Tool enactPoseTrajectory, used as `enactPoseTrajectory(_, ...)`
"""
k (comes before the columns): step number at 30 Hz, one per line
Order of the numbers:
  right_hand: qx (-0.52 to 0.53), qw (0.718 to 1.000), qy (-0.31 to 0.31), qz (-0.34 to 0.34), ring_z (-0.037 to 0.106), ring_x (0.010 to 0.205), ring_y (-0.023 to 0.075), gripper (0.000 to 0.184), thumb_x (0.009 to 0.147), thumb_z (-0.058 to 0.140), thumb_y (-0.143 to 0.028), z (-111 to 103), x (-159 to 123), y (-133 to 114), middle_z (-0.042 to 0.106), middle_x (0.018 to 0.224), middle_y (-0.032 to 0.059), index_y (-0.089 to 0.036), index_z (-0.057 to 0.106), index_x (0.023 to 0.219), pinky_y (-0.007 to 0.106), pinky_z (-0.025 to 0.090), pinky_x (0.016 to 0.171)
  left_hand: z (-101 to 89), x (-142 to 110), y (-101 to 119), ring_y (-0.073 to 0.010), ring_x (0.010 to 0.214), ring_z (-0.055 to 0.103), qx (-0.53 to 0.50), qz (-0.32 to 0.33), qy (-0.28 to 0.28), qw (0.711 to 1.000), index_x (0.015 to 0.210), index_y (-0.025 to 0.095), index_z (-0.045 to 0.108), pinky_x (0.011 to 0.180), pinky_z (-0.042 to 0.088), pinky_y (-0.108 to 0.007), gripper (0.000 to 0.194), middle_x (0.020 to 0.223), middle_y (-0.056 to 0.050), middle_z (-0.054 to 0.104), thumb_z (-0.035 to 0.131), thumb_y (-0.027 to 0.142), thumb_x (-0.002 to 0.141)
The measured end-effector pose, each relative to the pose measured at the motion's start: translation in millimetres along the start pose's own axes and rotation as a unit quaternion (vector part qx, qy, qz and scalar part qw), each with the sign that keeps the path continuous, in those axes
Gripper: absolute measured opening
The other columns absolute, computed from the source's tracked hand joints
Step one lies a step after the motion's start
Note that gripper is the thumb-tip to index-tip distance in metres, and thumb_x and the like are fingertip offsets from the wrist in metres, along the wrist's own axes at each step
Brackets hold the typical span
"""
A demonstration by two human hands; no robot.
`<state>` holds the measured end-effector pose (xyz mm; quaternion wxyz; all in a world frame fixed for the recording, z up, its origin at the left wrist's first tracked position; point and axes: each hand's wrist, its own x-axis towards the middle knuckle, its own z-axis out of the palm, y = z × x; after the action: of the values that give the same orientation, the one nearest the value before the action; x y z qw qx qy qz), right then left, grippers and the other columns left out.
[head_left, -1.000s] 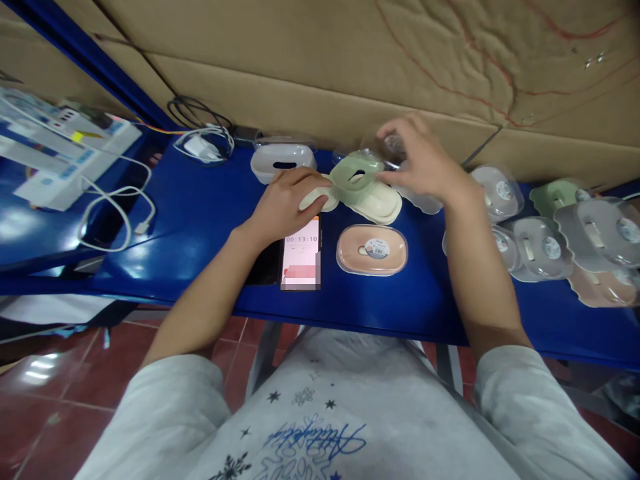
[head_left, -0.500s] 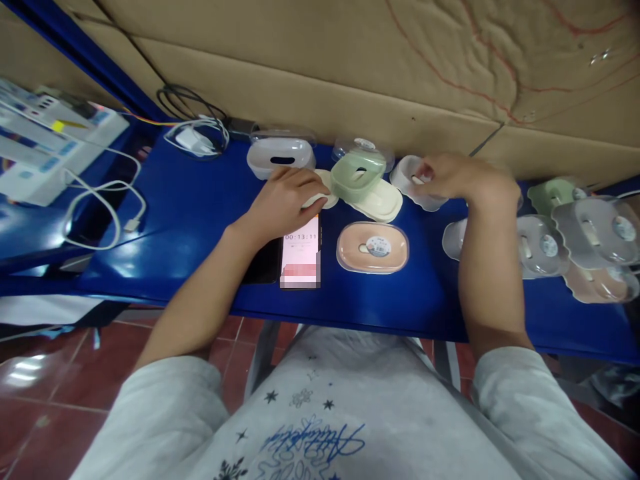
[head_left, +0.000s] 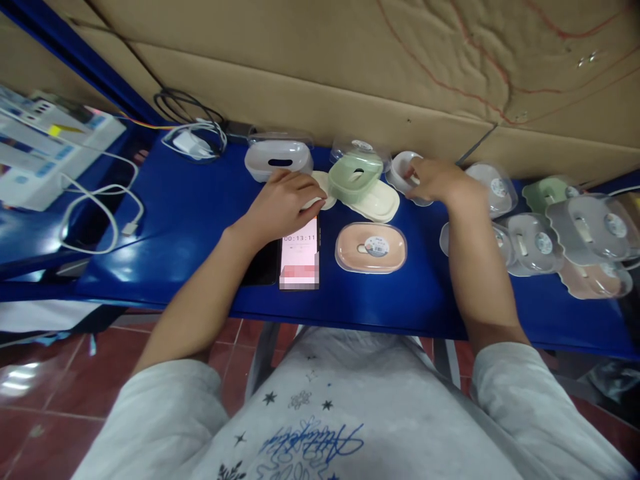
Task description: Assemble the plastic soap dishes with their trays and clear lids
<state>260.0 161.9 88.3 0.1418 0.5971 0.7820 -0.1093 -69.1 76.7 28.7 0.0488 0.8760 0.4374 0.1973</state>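
Note:
My left hand [head_left: 283, 203] lies curled over the left end of a cream soap-dish tray [head_left: 376, 200], pressing it to the blue table [head_left: 200, 220]. A pale green soap-dish insert [head_left: 356, 175] sits tilted on that tray. My right hand [head_left: 434, 180] is closed on a white soap-dish part [head_left: 400, 172] just right of the green one, at the table's back. A clear lid [head_left: 361, 147] stands behind the green insert. A pink soap dish under a clear cover [head_left: 371, 248] rests near the front edge, between my arms.
A phone [head_left: 299, 259] showing a timer lies beside my left wrist. A white boxed dish [head_left: 279, 157] stands at the back. Several covered dishes [head_left: 550, 243] crowd the right side. Cables and a charger [head_left: 193, 141] lie at back left. Cardboard [head_left: 350, 60] walls the rear.
My right hand came down from above the green insert, where it held a clear lid, moved right and closed on the white part. The lid now stands behind the insert. My left hand stayed put.

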Motion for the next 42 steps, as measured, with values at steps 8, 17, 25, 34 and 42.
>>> enactPoseTrajectory(8,0.026,1.0,0.012,-0.007,0.073,0.113,0.0346,0.051,0.094,0.07,-0.021,-22.8,-26.4,7.2,0.076,0.133,0.0176,-0.017,0.063,0.144,0.042,0.057,0.092,2.2,0.0,-2.7,-0.0321,0.113,0.074,0.033,0.026,0.008,0.999,0.11,0.02,0.078,0.104,0.052,-0.051,0.034,0.115,-0.012,0.079,0.048,0.035,0.111)
enactPoseTrajectory(17,0.06,0.944,0.224,-0.233,0.063,0.14,0.0324,0.046,0.108,0.047,-0.019,-10.4,-20.1,-55.0,0.068,0.152,0.013,-0.017,0.055,0.153,0.053,0.044,0.12,7.5,-1.2,-4.8,-0.0328,0.117,0.073,0.033,0.034,0.018,0.999,0.116,0.02,0.078,0.105,0.052,-0.052,0.032,0.121,-0.012,0.078,0.049,0.032,0.11)
enactPoseTrajectory(25,0.075,0.926,0.287,-0.232,0.052,0.151,0.0291,0.044,0.109,0.043,-0.025,-15.2,-18.9,-53.5,0.06,0.161,0.0055,-0.028,0.059,0.149,0.051,0.038,0.125,3.3,-3.2,-1.4,-0.0353,0.133,0.066,0.037,0.002,0.02,0.999,0.139,0.022,0.07,0.112,0.051,-0.054,0.037,0.144,-0.015,0.068,0.05,0.033,0.11)
enactPoseTrajectory(34,0.018,0.999,-0.023,0.036,0.071,0.122,0.0369,0.044,0.097,0.073,-0.037,-22.9,-17.0,3.0,0.074,0.138,0.0171,-0.016,0.071,0.136,0.048,0.056,0.102,1.9,-2.3,1.3,-0.0305,0.118,0.073,0.057,0.021,0.014,0.998,0.121,0.022,0.075,0.102,0.056,-0.047,0.032,0.124,-0.01,0.077,0.046,0.033,0.112)
enactPoseTrajectory(42,0.014,0.997,-0.053,0.047,0.069,0.131,0.0415,0.074,0.083,0.089,-0.038,-0.9,11.4,1.3,0.068,0.148,0.0193,-0.017,0.061,0.148,0.047,0.057,0.107,-0.5,-1.1,0.6,-0.0307,0.109,0.075,0.06,0.026,0.016,0.998,0.11,0.02,0.077,0.096,0.058,-0.048,0.034,0.114,-0.01,0.08,0.046,0.034,0.113)
